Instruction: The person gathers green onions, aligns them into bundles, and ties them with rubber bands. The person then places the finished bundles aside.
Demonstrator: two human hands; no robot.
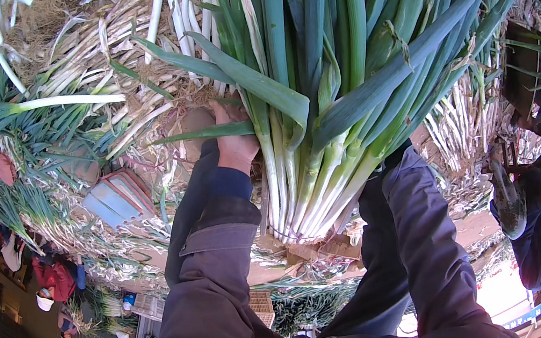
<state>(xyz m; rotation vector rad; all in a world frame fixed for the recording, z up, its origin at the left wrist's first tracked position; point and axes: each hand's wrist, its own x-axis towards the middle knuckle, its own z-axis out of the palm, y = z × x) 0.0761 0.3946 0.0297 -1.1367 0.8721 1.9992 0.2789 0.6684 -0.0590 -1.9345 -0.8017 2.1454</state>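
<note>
A large bundle of leek-like green onions (325, 181) fills the space before me, white root ends towards my body and long green leaves fanning away. My left hand (235, 140) is against the bundle's left side, its fingers partly hidden by stalks and a drooping leaf. A tie (286, 235) seems to run around the white ends, though it is hard to make out. On the bundle's right, my sleeve (416, 199) reaches in under the leaves. They cover my right hand, so its hold cannot be seen.
Loose stalks (84, 66) and trimmings cover the ground at left, with one single onion (74, 100) on top. A blue and red box-like object (118, 197) lies there. More onions (448, 133) stand at right, near another person (538, 217). Others (57, 277) are farther left.
</note>
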